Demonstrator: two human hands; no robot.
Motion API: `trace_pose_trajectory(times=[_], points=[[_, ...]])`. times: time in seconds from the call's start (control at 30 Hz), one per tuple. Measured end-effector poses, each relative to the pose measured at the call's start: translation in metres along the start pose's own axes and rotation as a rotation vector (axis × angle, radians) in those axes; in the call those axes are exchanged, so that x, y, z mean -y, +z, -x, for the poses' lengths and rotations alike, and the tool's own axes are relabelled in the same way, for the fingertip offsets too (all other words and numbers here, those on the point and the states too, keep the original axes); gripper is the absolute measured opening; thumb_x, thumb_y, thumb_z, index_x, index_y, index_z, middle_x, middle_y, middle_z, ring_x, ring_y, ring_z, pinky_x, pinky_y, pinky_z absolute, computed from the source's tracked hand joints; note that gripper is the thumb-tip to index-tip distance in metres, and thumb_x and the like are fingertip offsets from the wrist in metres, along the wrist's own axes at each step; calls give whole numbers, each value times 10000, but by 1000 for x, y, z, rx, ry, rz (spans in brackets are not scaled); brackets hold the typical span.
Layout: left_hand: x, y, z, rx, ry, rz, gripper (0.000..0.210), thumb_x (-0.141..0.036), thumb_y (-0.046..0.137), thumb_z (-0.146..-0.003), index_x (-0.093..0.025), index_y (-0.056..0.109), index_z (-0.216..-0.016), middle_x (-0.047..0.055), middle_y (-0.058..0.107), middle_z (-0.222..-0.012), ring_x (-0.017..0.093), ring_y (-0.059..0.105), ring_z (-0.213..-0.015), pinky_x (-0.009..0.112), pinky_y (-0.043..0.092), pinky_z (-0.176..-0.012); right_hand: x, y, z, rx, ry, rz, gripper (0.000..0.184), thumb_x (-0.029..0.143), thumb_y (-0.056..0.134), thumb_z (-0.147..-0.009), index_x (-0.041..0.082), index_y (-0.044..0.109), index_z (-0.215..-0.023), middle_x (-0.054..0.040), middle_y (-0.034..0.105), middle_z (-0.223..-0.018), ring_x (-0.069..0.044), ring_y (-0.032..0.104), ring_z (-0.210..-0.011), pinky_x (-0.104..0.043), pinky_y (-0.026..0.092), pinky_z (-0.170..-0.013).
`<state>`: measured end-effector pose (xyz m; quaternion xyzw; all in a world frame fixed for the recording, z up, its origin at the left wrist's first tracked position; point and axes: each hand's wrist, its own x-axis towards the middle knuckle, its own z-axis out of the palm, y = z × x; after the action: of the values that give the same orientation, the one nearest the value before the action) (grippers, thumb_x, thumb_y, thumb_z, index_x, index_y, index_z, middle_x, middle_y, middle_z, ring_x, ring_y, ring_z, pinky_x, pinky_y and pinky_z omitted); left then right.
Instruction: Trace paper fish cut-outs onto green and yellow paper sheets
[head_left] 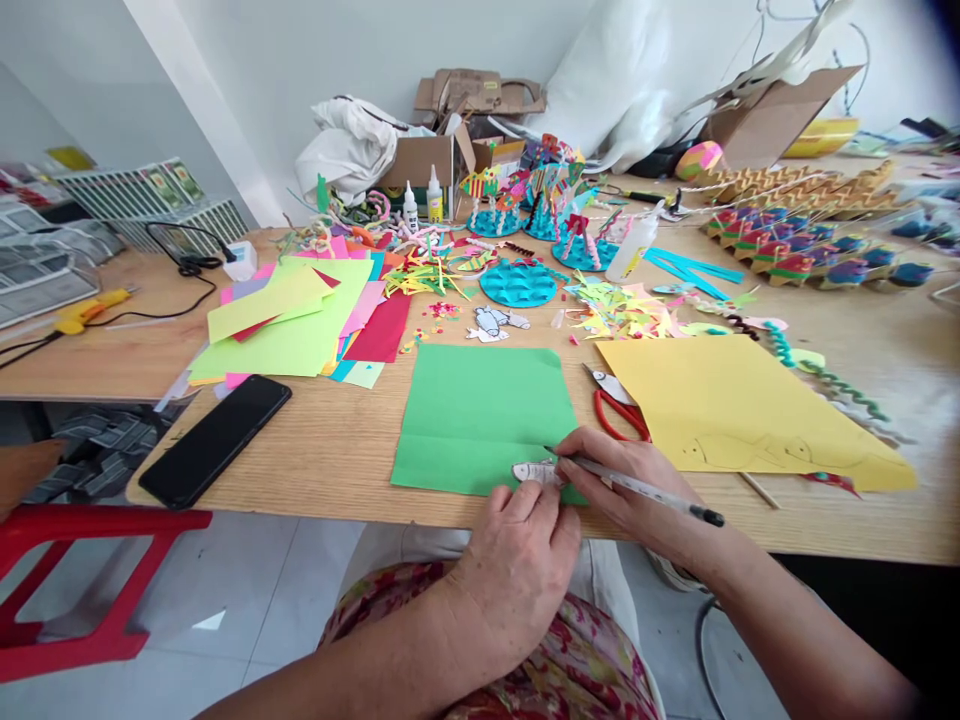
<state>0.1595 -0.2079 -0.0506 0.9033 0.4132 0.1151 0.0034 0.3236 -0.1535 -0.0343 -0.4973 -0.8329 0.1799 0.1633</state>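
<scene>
A sheet of green paper (484, 400) lies at the table's front edge. On its lower right is a small white paper fish cutout (531, 470) with drawn lines, partly covered by fingers. My left hand (529, 560) is closed, its bent fingers pressed together and holding the fish down against the green sheet. Gripped in my right hand (626, 480) is a pen (649, 490), its tip touching or just above the green paper by the fish's upper edge. Red-handled scissors (619, 405) lie right of the sheet, partly under yellow paper (742, 400) with pencilled fish outlines.
A black phone (217, 440) and stacked coloured paper (292, 310) are on the left. Grey fish cutouts (495, 320), paper scraps (622, 310), a blue scalloped disc (519, 283) and glue bottles (435, 195) sit farther back. A red stool (90, 590) stands at lower left.
</scene>
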Motion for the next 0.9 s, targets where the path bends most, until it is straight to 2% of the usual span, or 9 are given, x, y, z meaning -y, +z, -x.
trace_pose_trajectory(times=[0.17, 0.33, 0.57, 0.67, 0.77, 0.9], points=[[-4, 4, 0, -89, 1, -32, 224, -173, 385, -920, -131, 571, -1037, 103, 585, -1069, 226, 514, -1031, 373, 419, -916, -1, -1, -1, 44, 0, 16, 193, 280, 398, -874, 185, 566, -886, -26, 645, -664, -171, 610, -569, -256, 409, -513], [-6, 4, 1, -64, 24, -65, 221, -187, 389, -917, -134, 560, -1045, 141, 575, -1091, 250, 530, -1026, 365, 463, -830, 1, -3, -4, 64, 16, 11, 190, 287, 414, -868, 184, 574, -875, -17, 621, -635, -160, 575, -543, -259, 391, -508], [-7, 4, 3, -46, 26, -69, 218, -217, 414, -913, -136, 544, -1067, 160, 561, -1103, 270, 507, -1069, 387, 446, -857, 15, -8, -15, 95, 14, -410, 151, 284, 485, -839, 181, 567, -764, -5, 590, -653, -127, 532, -610, -226, 409, -542], [-6, 1, 3, -13, 23, -56, 202, -211, 420, -909, -142, 547, -1050, 145, 573, -1058, 253, 526, -1015, 363, 463, -807, 18, -4, -21, 185, 43, -551, 118, 252, 505, -813, 174, 551, -738, 7, 553, -628, -116, 496, -586, -214, 395, -508], [-5, -1, 2, -17, 28, -41, 202, -215, 427, -906, -145, 545, -1054, 134, 576, -1039, 244, 532, -984, 354, 468, -785, 17, 1, -24, 261, 71, -578, 83, 211, 510, -801, 174, 544, -735, 26, 528, -611, -101, 465, -564, -201, 375, -491], [-5, -1, 3, -27, 21, -24, 176, -219, 446, -899, -153, 554, -1021, 120, 578, -1014, 240, 534, -955, 352, 470, -769, 14, 5, -26, 273, 55, -551, 67, 189, 511, -797, 175, 548, -743, 32, 527, -622, -98, 462, -581, -194, 368, -503]])
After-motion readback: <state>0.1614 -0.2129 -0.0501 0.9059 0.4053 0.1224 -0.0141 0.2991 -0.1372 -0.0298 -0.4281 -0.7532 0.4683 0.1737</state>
